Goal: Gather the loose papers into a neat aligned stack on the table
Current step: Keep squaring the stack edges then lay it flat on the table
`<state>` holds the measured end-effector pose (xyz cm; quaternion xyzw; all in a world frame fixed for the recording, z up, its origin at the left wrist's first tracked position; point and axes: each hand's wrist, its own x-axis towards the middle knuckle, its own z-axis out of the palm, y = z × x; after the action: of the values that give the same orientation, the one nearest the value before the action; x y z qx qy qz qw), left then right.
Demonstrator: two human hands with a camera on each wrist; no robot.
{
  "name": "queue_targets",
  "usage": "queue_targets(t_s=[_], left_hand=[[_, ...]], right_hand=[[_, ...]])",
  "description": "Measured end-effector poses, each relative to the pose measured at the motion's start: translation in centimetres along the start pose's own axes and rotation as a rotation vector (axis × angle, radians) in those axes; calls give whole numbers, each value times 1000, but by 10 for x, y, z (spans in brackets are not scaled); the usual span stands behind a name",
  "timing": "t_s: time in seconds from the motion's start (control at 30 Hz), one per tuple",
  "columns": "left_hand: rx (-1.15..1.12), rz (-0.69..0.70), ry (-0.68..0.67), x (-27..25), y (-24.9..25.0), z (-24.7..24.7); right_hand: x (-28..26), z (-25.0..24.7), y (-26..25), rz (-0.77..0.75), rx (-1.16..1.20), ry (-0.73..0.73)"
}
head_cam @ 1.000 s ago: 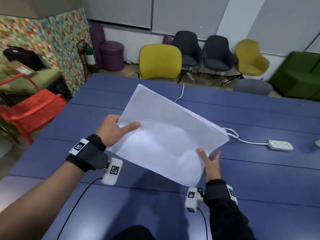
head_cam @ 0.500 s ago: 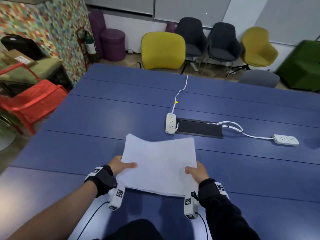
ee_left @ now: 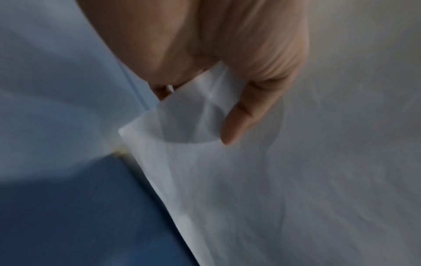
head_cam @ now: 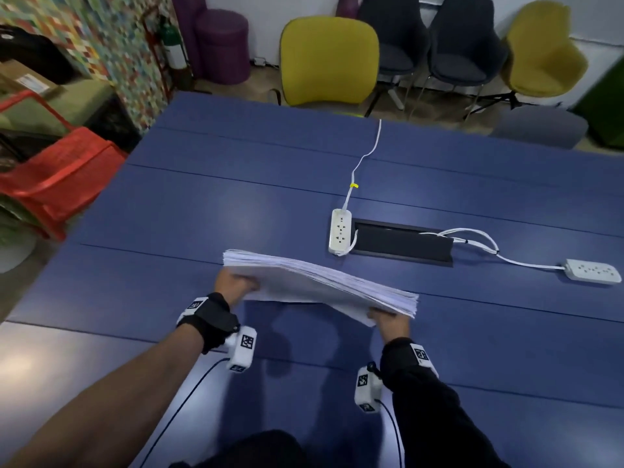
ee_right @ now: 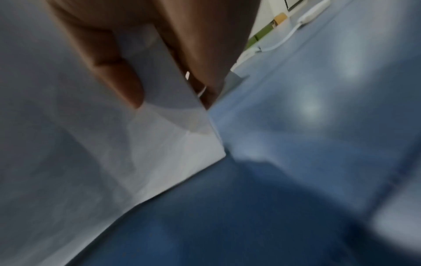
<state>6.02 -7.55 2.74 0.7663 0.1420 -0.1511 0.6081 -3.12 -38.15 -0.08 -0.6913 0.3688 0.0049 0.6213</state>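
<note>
Stack of white papers (head_cam: 317,282) held tilted above blue table (head_cam: 169,211), left hand (head_cam: 233,285) pinching left edge, right hand (head_cam: 391,324) gripping right corner, fingertips hidden under sheets, wrist views blurred, power strip (head_cam: 340,231) beyond.

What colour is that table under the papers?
Dark blue; the table shows best in the head view.

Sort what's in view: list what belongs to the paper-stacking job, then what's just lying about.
Job: paper stack, left hand, right hand, both gripping it; blue table.

Lying about: near power strip, far power strip, yellow chair, red crate.
</note>
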Motion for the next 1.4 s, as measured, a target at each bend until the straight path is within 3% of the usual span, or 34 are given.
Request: queue_targets(t_s=[0.13,0.33,0.4,0.47,0.67,0.8,0.9,0.97,1.1,1.3,1.4], left_hand=[[4,-103,48,3,-25,5],[-30,-131,102,3,-34,-4],[-15,-155,95,2,-40,-2],[-3,-171,69,2,-40,0],[-3,-198,-112,-2,-12,-9],[-191,-224,-185,-23,-3,-3],[-276,-226,-136,-36,3,-7],[-264,-221,-174,-43,9,-14],[-245,-150,-235,-54,20,-27],[-289,-67,-210,-66,31,-25],[-378,-34,-177,-69,29,-21]], right_hand=[[3,13,16,73,-11,44],[14,14,-2,-166,-101,49],[13,17,5,-46,-80,32],[8,15,8,87,-31,16],[-1,-2,-37,-47,-2,-87],[-4,-8,-54,-99,-15,-148],[-6,-19,-58,-70,-20,-177],[-8,-31,-51,20,25,-199],[-36,-36,-38,222,277,-245],[-71,-14,-27,159,914,-31],[-87,0,-27,171,1021,-21]])
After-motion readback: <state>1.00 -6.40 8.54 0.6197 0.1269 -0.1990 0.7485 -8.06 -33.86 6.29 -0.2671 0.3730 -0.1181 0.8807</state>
